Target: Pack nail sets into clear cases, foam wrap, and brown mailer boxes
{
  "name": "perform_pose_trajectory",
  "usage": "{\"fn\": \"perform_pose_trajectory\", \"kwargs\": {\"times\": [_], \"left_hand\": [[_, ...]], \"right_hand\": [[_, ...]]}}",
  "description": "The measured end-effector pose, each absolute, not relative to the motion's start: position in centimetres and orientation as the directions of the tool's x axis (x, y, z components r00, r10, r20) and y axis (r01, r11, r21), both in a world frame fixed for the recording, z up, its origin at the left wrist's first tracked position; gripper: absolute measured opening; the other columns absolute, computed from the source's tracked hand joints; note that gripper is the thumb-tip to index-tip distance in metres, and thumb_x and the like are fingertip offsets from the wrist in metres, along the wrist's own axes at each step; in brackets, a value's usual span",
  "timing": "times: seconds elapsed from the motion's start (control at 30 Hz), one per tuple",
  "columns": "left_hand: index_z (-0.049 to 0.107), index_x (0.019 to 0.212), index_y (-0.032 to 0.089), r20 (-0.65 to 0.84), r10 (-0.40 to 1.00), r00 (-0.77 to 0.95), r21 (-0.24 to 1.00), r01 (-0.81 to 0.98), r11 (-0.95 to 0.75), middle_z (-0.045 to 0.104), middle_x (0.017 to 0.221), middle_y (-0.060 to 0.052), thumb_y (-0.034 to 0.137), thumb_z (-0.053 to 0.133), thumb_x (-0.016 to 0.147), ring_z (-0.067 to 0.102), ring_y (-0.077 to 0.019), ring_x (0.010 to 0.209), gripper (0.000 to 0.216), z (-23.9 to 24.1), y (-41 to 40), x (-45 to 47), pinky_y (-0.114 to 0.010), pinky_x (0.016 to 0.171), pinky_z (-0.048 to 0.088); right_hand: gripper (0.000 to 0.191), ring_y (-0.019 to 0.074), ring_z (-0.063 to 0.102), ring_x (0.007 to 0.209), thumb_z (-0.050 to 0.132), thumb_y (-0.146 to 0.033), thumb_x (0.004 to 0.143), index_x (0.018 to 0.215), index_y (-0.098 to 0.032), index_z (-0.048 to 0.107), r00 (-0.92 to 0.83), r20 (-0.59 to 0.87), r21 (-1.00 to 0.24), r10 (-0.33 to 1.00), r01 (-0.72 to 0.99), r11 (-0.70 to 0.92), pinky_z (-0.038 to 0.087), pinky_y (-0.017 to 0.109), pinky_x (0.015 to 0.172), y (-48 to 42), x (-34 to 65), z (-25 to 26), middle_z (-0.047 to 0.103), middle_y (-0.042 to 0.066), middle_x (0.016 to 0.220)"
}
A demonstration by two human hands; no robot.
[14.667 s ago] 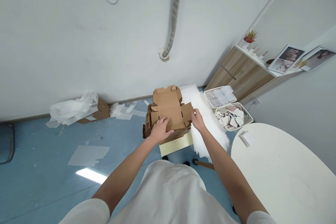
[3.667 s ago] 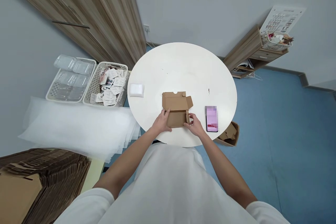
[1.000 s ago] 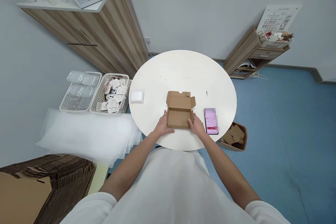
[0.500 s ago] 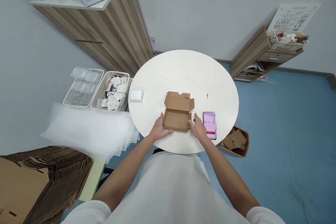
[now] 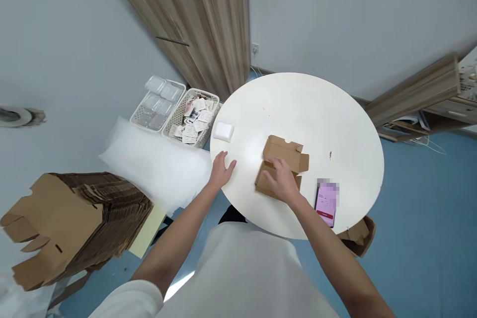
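An unlidded brown cardboard box [image 5: 285, 150] lies on the white round table [image 5: 298, 94], its lid flap folded back away from me. Over its tray part is my right hand [image 5: 283, 182], fingers spread and hiding some of the inside; whether it touches the card I cannot tell. My left hand [image 5: 221, 171] is at the table's left edge, thumb and fingers apart, holding nothing. Just beyond it lies a small white wrapped packet [image 5: 224, 131], which it does not touch.
A phone [image 5: 326, 203] with a lit screen lies right of the box. Left of the table stand a basket of printed cards [image 5: 194, 119], a basket of clear plastic cases [image 5: 154, 104], white translucent sheets [image 5: 160, 164] and stacked flat cardboard [image 5: 70, 213]. A carton [image 5: 359, 236] sits on the floor.
My left hand has left the box's side and moved left toward the white packet. My right hand has shifted from the box's right edge to above its inside. The view has turned left.
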State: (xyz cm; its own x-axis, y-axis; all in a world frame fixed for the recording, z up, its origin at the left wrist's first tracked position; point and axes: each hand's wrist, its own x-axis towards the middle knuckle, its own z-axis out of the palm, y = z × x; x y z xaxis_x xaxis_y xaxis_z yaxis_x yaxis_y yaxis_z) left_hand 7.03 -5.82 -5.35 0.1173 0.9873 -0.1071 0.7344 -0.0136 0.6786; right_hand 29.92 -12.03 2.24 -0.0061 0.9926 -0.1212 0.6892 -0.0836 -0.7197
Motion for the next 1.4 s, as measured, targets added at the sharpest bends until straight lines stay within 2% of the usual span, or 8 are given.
{"fn": "perform_pose_trajectory", "kwargs": {"times": [0.1, 0.23, 0.43, 0.53, 0.7, 1.07, 1.23, 1.4], "left_hand": [[0.042, 0.121, 0.013, -0.125, 0.991, 0.046, 0.667, 0.744, 0.049, 0.04, 0.127, -0.016, 0.044, 0.047, 0.078, 0.038, -0.0272, 0.119, 0.053, -5.3, -0.8, 4.3, -0.04, 0.098, 0.032], [0.035, 0.126, 0.011, -0.251, 0.967, 0.03, 0.631, 0.763, 0.14, 0.038, 0.13, -0.017, 0.041, 0.048, 0.078, 0.032, -0.0293, 0.123, 0.059, -5.9, 4.9, 2.6, -0.041, 0.101, 0.026], [0.038, 0.126, 0.011, -0.391, 0.919, 0.049, 0.632, 0.741, 0.229, 0.046, 0.121, -0.016, 0.038, 0.044, 0.08, 0.046, -0.0263, 0.11, 0.054, -7.6, 8.9, 2.4, -0.037, 0.094, 0.033], [0.048, 0.119, 0.014, -0.346, 0.933, 0.098, 0.691, 0.699, 0.183, 0.055, 0.106, -0.012, 0.032, 0.043, 0.081, 0.054, -0.022, 0.095, 0.043, -8.0, 9.4, 2.0, -0.034, 0.087, 0.038], [0.058, 0.108, 0.018, -0.378, 0.913, 0.151, 0.78, 0.584, 0.226, 0.062, 0.077, -0.003, 0.029, 0.05, 0.076, 0.057, -0.0175, 0.072, 0.035, -8.9, 9.4, 1.3, -0.03, 0.073, 0.043], [0.054, 0.11, 0.015, -0.554, 0.829, 0.077, 0.805, 0.302, 0.51, 0.059, 0.105, -0.011, 0.031, 0.062, 0.068, 0.059, -0.0175, 0.084, 0.045, -9.8, 7.6, 1.4, -0.028, 0.066, 0.049], [0.052, 0.11, 0.017, -0.653, 0.732, 0.194, 0.755, 0.093, 0.649, 0.061, 0.1, -0.01, 0.031, 0.059, 0.069, 0.06, -0.0164, 0.081, 0.044, -7.8, 6.0, 1.5, -0.026, 0.062, 0.048], [0.056, 0.101, 0.017, -0.574, 0.744, 0.341, 0.794, 0.008, 0.608, 0.063, 0.09, -0.006, 0.034, 0.057, 0.069, 0.059, -0.0145, 0.078, 0.035, -4.8, 3.2, 3.4, -0.026, 0.066, 0.046]], "right_hand": [[0.05, 0.0229, 0.043, 0.112, 0.044, -0.038, 0.081, 0.128, -0.024, 0.036, -0.063, -0.305, -0.727, 0.95, 0.66, -0.189, 0.038, 0.038, 0.09, -8.2, 26.3, 2.2, 0.046, 0.008, 0.123], [0.059, 0.0225, 0.044, 0.112, 0.048, -0.04, 0.079, 0.132, -0.022, 0.03, -0.03, -0.509, -0.72, 0.86, 0.563, -0.406, 0.037, 0.035, 0.09, -2.7, 22.0, 0.1, 0.04, 0.01, 0.131], [0.07, 0.021, 0.044, 0.114, 0.053, -0.048, 0.072, 0.13, -0.019, 0.028, 0.191, -0.609, -0.749, 0.77, 0.18, -0.637, 0.043, 0.03, 0.084, 3.4, 17.6, -4.8, 0.036, 0.012, 0.133], [0.064, 0.0174, 0.051, 0.104, 0.054, -0.043, 0.072, 0.127, -0.022, 0.029, 0.281, -0.603, -0.767, 0.747, 0.055, -0.64, 0.047, 0.028, 0.078, 5.0, 16.2, -6.6, 0.04, 0.01, 0.13], [0.039, 0.0146, 0.057, 0.088, 0.05, -0.026, 0.071, 0.11, -0.023, 0.042, 0.3, -0.596, -0.771, 0.745, 0.046, -0.636, 0.049, 0.027, 0.069, 6.3, 15.3, -7.7, 0.054, 0.005, 0.11], [0.038, 0.0139, 0.057, 0.075, 0.054, -0.022, 0.064, 0.099, -0.022, 0.04, 0.289, -0.676, -0.718, 0.678, -0.05, -0.694, 0.048, 0.025, 0.054, 4.9, 16.3, -7.1, 0.055, 0.004, 0.098], [0.037, 0.0119, 0.056, 0.071, 0.055, -0.025, 0.064, 0.098, -0.023, 0.042, 0.21, -0.576, -0.811, 0.79, -0.024, -0.585, 0.047, 0.026, 0.056, 2.9, 17.3, -4.8, 0.054, 0.003, 0.1], [0.034, 0.0104, 0.056, 0.071, 0.056, -0.03, 0.067, 0.097, -0.022, 0.043, 0.191, -0.428, -0.901, 0.883, -0.015, -0.433, 0.046, 0.025, 0.059, -1.3, 20.4, -2.0, 0.053, 0.002, 0.102]]}}
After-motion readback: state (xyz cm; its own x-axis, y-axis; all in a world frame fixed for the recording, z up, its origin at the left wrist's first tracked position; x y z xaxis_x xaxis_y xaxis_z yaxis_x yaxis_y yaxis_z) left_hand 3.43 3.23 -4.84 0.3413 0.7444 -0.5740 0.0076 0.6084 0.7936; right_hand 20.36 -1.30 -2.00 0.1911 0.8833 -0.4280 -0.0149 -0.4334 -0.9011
